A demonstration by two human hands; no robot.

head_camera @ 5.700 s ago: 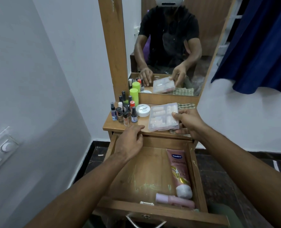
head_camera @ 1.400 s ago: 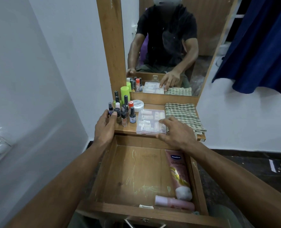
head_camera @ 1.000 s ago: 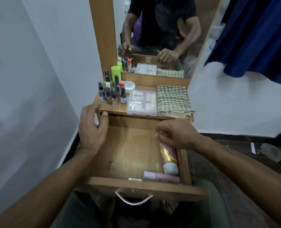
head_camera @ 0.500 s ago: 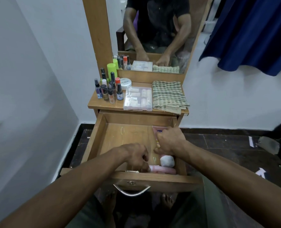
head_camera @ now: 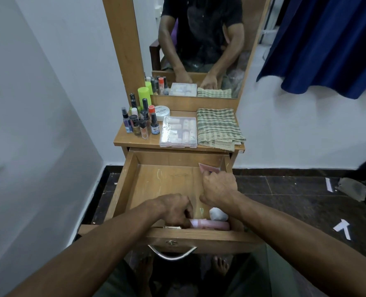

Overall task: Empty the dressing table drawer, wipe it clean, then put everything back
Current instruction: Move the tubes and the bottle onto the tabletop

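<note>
White walls and a dark tiled floor frame the dressing bench (head_camera: pixel 134 140), and its drawer (head_camera: pixel 122 189) stands pulled fully out toward you. Already up on the bench are the cluster of small bottles (head_camera: pixel 140 123), the round white jar (head_camera: pixel 162 112), the clear compartment box (head_camera: pixel 178 132) and the folded checked cloth (head_camera: pixel 217 126), so by my reading only 2 things remain inside.

Your right hand (head_camera: pixel 219 189) is clenched around the pink lotion tube (head_camera: pixel 207 167). Its long axis runs front to back along the drawer's right wall, crimped end poking out beyond your knuckles, white cap (head_camera: pixel 218 213) below your wrist.

Your left hand (head_camera: pixel 173 211) is at the front wall, fingers curled onto the left end of the pale pink bottle (head_camera: pixel 210 224). That bottle lies crosswise, its length stretching rightward from your grip, tight against the drawer front. Whether the grip has fully closed on it I cannot tell.

Your left hand is the nearer, so lift that end up and back, clear of the front wall and the tube's cap.
</note>
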